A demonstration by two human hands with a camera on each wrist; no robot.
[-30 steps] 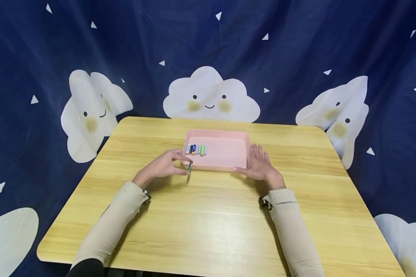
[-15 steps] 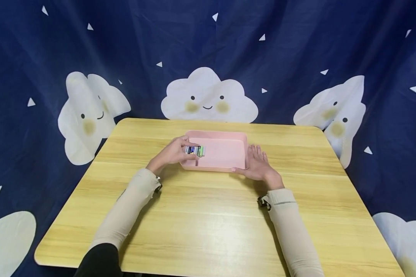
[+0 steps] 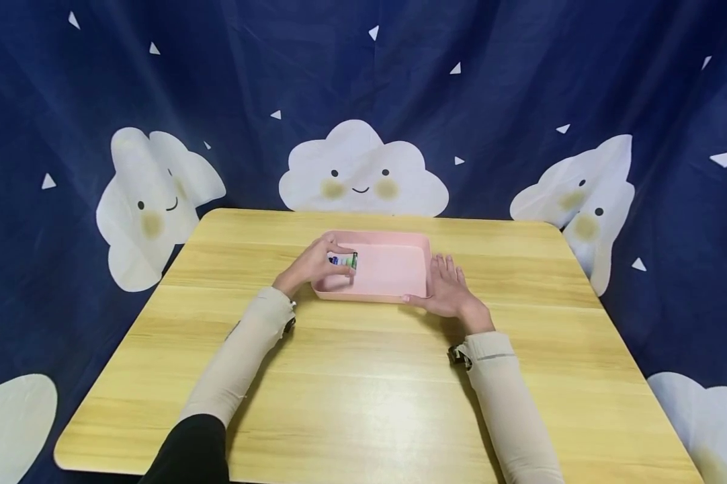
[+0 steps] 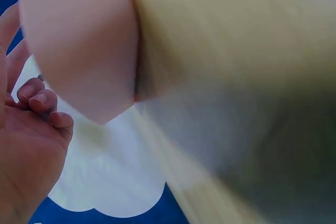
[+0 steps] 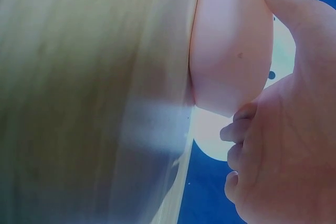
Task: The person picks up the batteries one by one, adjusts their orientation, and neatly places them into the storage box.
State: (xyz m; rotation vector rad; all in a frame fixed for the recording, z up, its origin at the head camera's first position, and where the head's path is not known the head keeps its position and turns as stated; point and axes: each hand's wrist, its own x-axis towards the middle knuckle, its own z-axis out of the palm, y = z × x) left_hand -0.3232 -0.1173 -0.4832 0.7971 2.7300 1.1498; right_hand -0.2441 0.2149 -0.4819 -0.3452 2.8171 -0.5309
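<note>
A shallow pink tray (image 3: 378, 298) lies on the wooden table. My left hand (image 3: 316, 262) reaches over its left wall and pinches a dark green battery (image 3: 355, 260) upright between finger and thumb. That battery is at the right end of a row of several batteries (image 3: 342, 261), partly covered by my fingers. Against the tray's right front corner rests my right hand (image 3: 449, 293), fingers extended and thumb along the front wall. Both wrist views show the tray's outer wall beside the hand; the battery is hidden in the left wrist view.
The wooden table (image 3: 363, 390) stretches in front of the tray and to both sides. Behind it hangs a dark blue curtain (image 3: 242, 81) printed with white clouds and small triangles.
My left hand has carried the battery from outside the tray's front left corner over the wall to the right end of the row. The right hand stays at the tray's corner.
</note>
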